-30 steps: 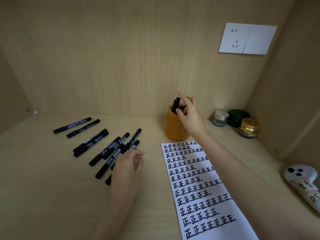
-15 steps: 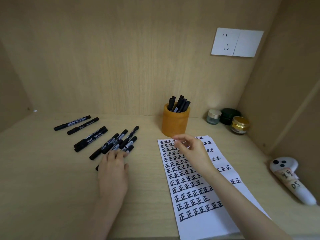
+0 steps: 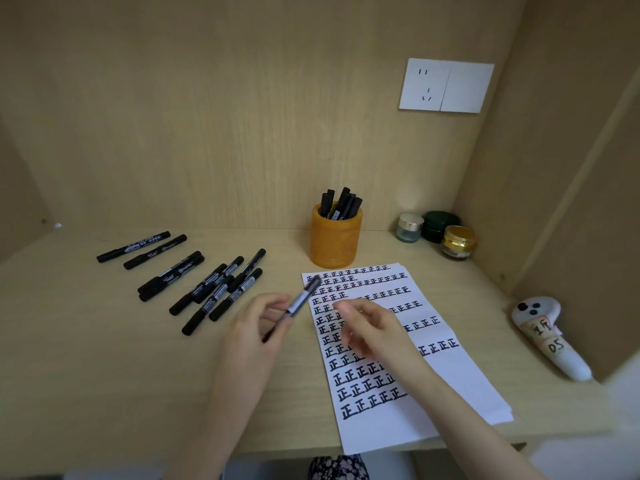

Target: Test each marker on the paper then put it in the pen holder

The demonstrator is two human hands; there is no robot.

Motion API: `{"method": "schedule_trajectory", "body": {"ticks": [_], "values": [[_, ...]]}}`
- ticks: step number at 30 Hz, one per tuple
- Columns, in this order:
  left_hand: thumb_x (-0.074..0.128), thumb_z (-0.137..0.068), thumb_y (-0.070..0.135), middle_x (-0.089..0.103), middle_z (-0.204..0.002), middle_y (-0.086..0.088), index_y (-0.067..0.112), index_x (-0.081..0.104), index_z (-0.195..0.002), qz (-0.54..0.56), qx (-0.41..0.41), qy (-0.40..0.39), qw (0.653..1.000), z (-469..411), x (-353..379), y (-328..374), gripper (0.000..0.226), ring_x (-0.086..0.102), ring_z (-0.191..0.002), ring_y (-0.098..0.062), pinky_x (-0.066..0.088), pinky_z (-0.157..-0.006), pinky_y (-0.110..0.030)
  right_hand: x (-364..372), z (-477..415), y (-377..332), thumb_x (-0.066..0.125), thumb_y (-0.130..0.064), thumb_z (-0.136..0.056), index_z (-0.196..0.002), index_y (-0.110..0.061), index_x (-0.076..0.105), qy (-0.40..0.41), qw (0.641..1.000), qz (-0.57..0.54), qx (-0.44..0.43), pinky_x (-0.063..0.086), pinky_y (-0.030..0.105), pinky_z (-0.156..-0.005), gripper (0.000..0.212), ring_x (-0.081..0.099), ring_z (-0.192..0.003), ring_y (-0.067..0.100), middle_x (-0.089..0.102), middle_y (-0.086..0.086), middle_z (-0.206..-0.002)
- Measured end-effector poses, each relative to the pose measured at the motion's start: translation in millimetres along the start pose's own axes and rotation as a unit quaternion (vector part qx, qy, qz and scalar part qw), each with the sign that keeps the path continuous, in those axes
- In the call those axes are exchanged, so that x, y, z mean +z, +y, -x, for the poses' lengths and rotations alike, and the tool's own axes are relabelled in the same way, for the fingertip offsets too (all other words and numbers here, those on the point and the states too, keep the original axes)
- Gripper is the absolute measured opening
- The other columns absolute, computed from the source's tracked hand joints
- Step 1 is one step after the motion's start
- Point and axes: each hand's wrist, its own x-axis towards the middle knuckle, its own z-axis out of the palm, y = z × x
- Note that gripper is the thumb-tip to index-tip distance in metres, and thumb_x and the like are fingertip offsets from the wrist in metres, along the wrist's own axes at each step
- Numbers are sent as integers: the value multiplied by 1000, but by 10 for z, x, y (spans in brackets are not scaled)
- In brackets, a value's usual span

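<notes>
While your left hand (image 3: pixel 256 327) pinches one black marker (image 3: pixel 300 301) between thumb and fingers, the marker's far end tilts up and to the right, over the left edge of the paper (image 3: pixel 433 375). It is held clear of the desk (image 3: pixel 104 358). Cap on or off: cannot tell, motion blur.

Your right hand (image 3: pixel 370 327) hovers over the written rows, just beside the marker. Its fingers are loosely curled with nothing seen in them, and the hand is blurred.

The paper lies flat, its near end past the desk's front edge, with rows of black characters down its left and middle.

The orange pen holder (image 3: pixel 336 244) stands upright just behind the paper's top edge, with several stored markers (image 3: pixel 341 204) standing in it.

Loose markers (image 3: pixel 207 282) lie on the desk left of the paper, in pairs and a small heap, apart from the holder.

Back right corner: three small jars (image 3: pixel 440 225). A white controller (image 3: pixel 547 337) with handwritten labels lies at right, near the side wall. A wall socket (image 3: pixel 446 85) sits above.
</notes>
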Motion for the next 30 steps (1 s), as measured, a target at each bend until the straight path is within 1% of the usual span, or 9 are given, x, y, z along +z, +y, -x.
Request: {"method": "schedule_trajectory", "body": {"ticks": [3, 5, 9, 12, 16, 19, 25, 28, 30], "values": [[69, -79, 14, 62, -94, 18, 33, 57, -102, 56, 6, -77, 995, 144, 98, 163, 32, 57, -88, 8, 49, -77, -12, 68, 101, -34, 57, -33, -92, -101, -5, 62, -17, 999, -34, -14, 33, 14, -42, 30, 43, -43, 9, 56, 1, -56], [69, -79, 15, 63, -94, 15, 35, 57, -99, 90, 0, -94, 992, 217, 153, 182, 31, 58, -89, 7, 48, -80, -11, 80, 149, -46, 59, -24, -92, -96, 4, 59, -10, 997, -69, -24, 32, 14, -41, 28, 42, -40, 8, 54, 2, -53], [62, -84, 31, 64, -94, 16, 37, 55, -97, 85, -22, -115, 989, 282, 225, 112, 17, 59, -88, 9, 49, -81, -17, 63, 225, -63, 58, -18, -92, -89, -2, 54, 9, 992, -122, -32, 33, 15, -40, 17, 43, -39, 9, 56, 5, -56], [51, -91, 34, 66, -81, 9, 36, 56, -95, 64, -7, -161, 985, 324, 252, 82, 7, 61, -73, 1, 51, -70, -20, 51, 283, -54, 57, -19, -93, -91, -3, 54, 13, 992, -119, -39, 34, 16, -40, 16, 44, -40, 10, 56, 6, -58], [38, -95, 40, 60, -79, 10, 33, 55, -91, 37, 22, -185, 982, 388, 288, 107, 19, 56, -71, 1, 44, -64, -15, 46, 358, -36, 57, -23, -93, -91, -6, 54, 11, 991, -129, -34, 35, 16, -42, 17, 44, -41, 10, 56, 5, -58], [37, -94, 44, 64, -87, 13, 37, 54, -93, 41, 19, -202, 978, 408, 313, 105, 19, 60, -78, 2, 49, -71, -24, 44, 383, -17, 63, -31, -85, -98, 1, 56, 9, 992, -114, -53, 35, 17, -42, 35, 45, -42, 12, 56, 5, -56], [33, -89, 55, 67, -81, 4, 34, 54, -93, 60, 21, -221, 973, 464, 315, 140, 30, 63, -73, -12, 52, -71, -40, 31, 416, 14, 56, -22, -94, -90, -8, 54, -2, 993, -90, -69, 34, 18, -43, 15, 42, -42, 11, 52, 3, -53], [36, -91, 51, 63, -70, 15, 38, 55, -86, 74, 20, -218, 973, 473, 326, 149, 23, 55, -61, -1, 44, -60, -29, 20, 432, 35, 53, -24, -95, -85, -10, 53, -9, 994, -86, -70, 32, 20, -44, 17, 41, -43, 11, 51, 2, -52], [40, -94, 43, 58, -64, 23, 41, 55, -82, 78, 18, -219, 973, 476, 322, 169, 19, 50, -57, 5, 36, -60, -20, 12, 441, 46, 53, -25, -95, -82, -11, 51, -9, 994, -86, -68, 31, 21, -44, 20, 41, -43, 11, 51, 4, -53]]}}
